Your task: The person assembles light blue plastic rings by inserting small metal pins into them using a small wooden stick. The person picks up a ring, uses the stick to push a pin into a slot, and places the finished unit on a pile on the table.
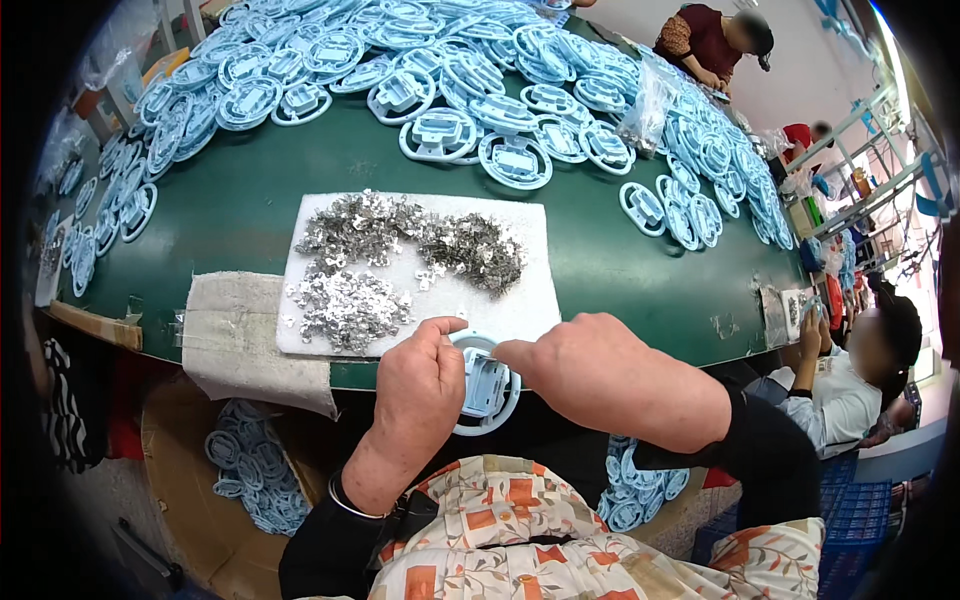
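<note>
My left hand (pixel 422 385) is closed on the left rim of a light blue plastic wheel-shaped part (pixel 487 392), a round ring with a boxy centre. It is held just over the table's near edge. From the right, my right hand (pixel 560 355) reaches its fingertips to the upper part of the box. Those fingers are bent together, and whatever they pinch is too small or hidden. Beyond my hands lies a white foam board (pixel 500 318). On it are heaps of small shiny metal pieces (pixel 355 305) and duller metal pieces (pixel 480 255).
Many more blue wheel parts (pixel 515 162) pile across the far side of the green table (pixel 240 215). A grey cloth (pixel 235 325) hangs over the near edge. Below stands a cardboard box (pixel 185 480) with blue parts. Co-workers sit at right (pixel 840 385) and far right (pixel 705 45).
</note>
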Available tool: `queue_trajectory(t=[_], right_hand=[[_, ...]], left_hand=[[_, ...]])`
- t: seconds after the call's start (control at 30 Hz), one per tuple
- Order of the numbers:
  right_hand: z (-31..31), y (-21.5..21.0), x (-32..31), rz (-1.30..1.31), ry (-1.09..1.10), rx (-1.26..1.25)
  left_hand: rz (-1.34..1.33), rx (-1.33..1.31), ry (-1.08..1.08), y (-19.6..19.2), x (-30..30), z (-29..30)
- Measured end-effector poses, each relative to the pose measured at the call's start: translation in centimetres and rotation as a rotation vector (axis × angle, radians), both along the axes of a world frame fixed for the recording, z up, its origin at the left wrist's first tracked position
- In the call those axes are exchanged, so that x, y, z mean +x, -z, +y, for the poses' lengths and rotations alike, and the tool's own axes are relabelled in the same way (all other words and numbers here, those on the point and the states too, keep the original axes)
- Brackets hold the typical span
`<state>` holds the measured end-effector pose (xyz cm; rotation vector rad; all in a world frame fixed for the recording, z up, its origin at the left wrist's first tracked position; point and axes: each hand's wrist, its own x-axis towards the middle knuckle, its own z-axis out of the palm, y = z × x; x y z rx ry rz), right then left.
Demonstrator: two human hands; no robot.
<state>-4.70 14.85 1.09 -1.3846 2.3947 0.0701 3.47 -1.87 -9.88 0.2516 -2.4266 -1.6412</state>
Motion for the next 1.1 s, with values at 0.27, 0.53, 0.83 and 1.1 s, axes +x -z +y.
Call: queue_trajectory(t=[0.27, 0.53, 0.83, 1.1], right_hand=[[4.4, 6.3, 3.8, -0.742, 0.707, -0.777], [6.5, 6.6, 4.2, -1.204, 0.871, -0.926], [5.6, 7.2, 4.5, -0.792, 0.659, -1.171], [4.7, 6.4, 3.7, -0.569, 0.712, -0.942]], left_hand=[[-0.114, 0.661, 0.119, 0.5, 1.0, -0.4], [-0.019, 0.243, 0.444, -1.7, 1.8, 1.0], [-0.203, 1.250, 0.552, 0.3, 1.7, 1.3], [-0.288, 1.397, 0.601, -0.2, 2.4, 2.0]])
